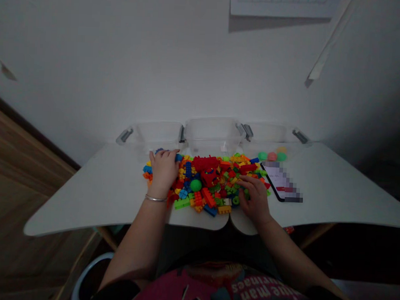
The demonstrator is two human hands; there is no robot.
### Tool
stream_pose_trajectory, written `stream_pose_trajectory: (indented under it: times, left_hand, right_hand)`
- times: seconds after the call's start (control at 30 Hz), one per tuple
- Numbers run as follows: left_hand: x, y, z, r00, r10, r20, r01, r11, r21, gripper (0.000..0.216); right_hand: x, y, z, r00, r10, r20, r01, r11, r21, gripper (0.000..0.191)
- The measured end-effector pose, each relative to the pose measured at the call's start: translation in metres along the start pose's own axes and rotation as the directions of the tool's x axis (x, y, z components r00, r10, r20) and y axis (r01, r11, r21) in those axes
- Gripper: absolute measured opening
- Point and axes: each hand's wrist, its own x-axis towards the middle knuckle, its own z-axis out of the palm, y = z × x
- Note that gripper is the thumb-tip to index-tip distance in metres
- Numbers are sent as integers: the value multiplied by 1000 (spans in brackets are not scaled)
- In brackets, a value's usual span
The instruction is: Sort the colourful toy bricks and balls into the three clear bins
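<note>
A pile of colourful toy building blocks (207, 196) lies spread on the white table, with a green ball (196, 185) and a red openwork ball (210, 177) on top. My left hand (165, 169), palm down, rests over the pile's left edge by the left bin, fingers apart and bent downward. Something blue shows just past its fingertips. At the pile's right side is my right hand (255, 200), index finger and thumb apart with green and yellow blocks showing between them. Its lower fingers are partly hidden, and I see nothing held.
Three clear plastic bins stand along the wall: a left bin (159, 129), a middle bin (212, 127) and a right bin (265, 131). Green, pink and orange balls (271, 156) show at the right bin. A phone (280, 182) lies right of the pile. The white table (95, 194) has a curved front edge.
</note>
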Motion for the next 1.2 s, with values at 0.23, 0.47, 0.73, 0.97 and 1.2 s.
stream_pose_trajectory:
  times: [0.23, 0.47, 0.73, 0.97, 1.2]
  left_hand:
    - [-9, 20, -17, 991, -24, -135, -54, 836, -547, 44]
    - [-52, 82, -28, 967, 246, -59, -236, 791, -564, 33]
    - [-69, 119, -17, 898, 433, -78, -423, 801, -423, 38]
    - [-70, 120, -13, 876, 477, -68, -461, 789, -406, 40]
    - [-75, 95, -15, 885, 437, -161, -465, 844, -268, 38]
  right_hand:
    - [0, -1, 0, 1000, 2, -2, -2, 1000, 0, 29]
    - [0, -3, 1, 1000, -2, 10, 2, 1000, 21, 37]
    - [-5, -2, 4, 999, -40, 33, 38, 997, 64, 45]
    - [-3, -3, 5, 998, -35, 56, 34, 999, 20, 36]
    - [-3, -1, 4, 998, 39, 55, -39, 999, 7, 39]
